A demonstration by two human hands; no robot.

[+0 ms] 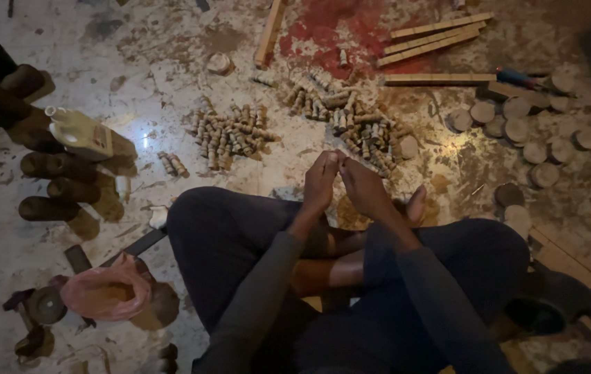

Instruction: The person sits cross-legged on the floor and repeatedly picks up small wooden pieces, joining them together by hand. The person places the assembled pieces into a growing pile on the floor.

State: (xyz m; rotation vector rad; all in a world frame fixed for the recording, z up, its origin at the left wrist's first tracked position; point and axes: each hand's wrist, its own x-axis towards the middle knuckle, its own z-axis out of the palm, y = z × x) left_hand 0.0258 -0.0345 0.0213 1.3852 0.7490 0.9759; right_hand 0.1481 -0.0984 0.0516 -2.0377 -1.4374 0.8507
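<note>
Small wooden pegs (361,128), short turned pieces of pale wood, lie in a loose heap just above the centre of the frame, directly beyond the fingertips of a person seated cross-legged on a stained, dusty floor (171,62). A second heap of pegs (230,131) sits to the left of centre, with a stray pair of pegs (173,164) lying just left of it.

The left hand (321,183) and the right hand (365,188) reach forward over the crossed legs and meet at the fingertips in the centre of the frame, fingers extended and drawn together. Whether anything is pinched between them cannot be told; the light is dim and the tips overlap.

In the right of the frame, round wooden discs (524,128) lie scattered flat, near the larger peg heap. Along the upper right, thin wooden slats (434,38) rest across a red patch on the floor. At the left edge, dark cylindrical blocks (49,180) are stacked on their sides, and a pale plastic bottle (81,131) lies tilted on top of them. In the lower left, a pink plastic bag (105,291) sits crumpled beside the person's knee, well apart from the hands.
</note>
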